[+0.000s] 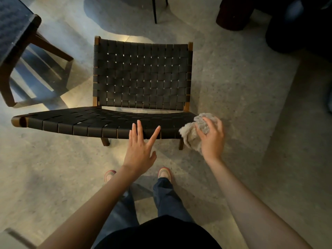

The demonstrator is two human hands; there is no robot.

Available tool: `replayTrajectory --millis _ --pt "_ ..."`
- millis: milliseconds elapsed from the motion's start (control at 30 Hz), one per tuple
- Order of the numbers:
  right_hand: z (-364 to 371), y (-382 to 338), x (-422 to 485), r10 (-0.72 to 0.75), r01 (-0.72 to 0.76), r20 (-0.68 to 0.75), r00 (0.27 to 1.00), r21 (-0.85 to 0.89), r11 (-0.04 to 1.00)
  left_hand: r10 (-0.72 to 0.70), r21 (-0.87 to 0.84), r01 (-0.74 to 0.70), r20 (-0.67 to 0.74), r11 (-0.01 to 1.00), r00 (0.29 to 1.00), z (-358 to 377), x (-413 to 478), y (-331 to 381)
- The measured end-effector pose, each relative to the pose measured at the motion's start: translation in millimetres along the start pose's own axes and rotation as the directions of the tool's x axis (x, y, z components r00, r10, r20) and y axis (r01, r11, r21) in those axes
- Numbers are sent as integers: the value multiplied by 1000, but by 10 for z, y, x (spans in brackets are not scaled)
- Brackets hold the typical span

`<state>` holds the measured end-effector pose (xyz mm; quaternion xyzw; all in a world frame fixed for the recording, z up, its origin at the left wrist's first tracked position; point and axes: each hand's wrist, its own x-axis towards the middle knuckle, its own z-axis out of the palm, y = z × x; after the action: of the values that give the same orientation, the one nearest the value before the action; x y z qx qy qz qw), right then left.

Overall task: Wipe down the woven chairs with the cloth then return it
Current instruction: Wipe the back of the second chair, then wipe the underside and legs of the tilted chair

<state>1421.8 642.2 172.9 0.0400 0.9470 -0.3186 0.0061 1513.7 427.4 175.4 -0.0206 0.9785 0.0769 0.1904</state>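
A low chair [142,76] with black woven straps and a brown wooden frame stands in front of me, its backrest facing me. My right hand [212,139] grips a crumpled grey fluffy cloth [191,133] at the right end of the seat's top edge. My left hand [142,150] hovers with fingers spread over the same edge, near its middle, holding nothing.
A second woven chair [19,27] with a wooden frame stands at the upper left. A thin dark furniture leg [154,11] rises at the top centre, and dark bulky furniture [291,18] fills the upper right. My feet and legs [164,187] are on the speckled floor.
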Motion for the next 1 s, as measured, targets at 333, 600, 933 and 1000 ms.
replayTrajectory --millis 333,600,933,1000 --pt "-92 4 -221 -181 175 -19 983 -190 966 9 3 -9 16 1000 1000 -43 -10 23" --pt "-350 -71 -440 -101 100 -92 991 -23 995 33 -128 -31 13 991 999 -153 -35 7" --pt "-185 -684 -1257 -79 -103 331 940 500 860 144 -785 -98 -11 612 989 -309 -553 -94" --pt "-41 -850 -1471 -114 -160 398 910 593 790 145 -839 -80 -2 538 989 -287 -657 -252"
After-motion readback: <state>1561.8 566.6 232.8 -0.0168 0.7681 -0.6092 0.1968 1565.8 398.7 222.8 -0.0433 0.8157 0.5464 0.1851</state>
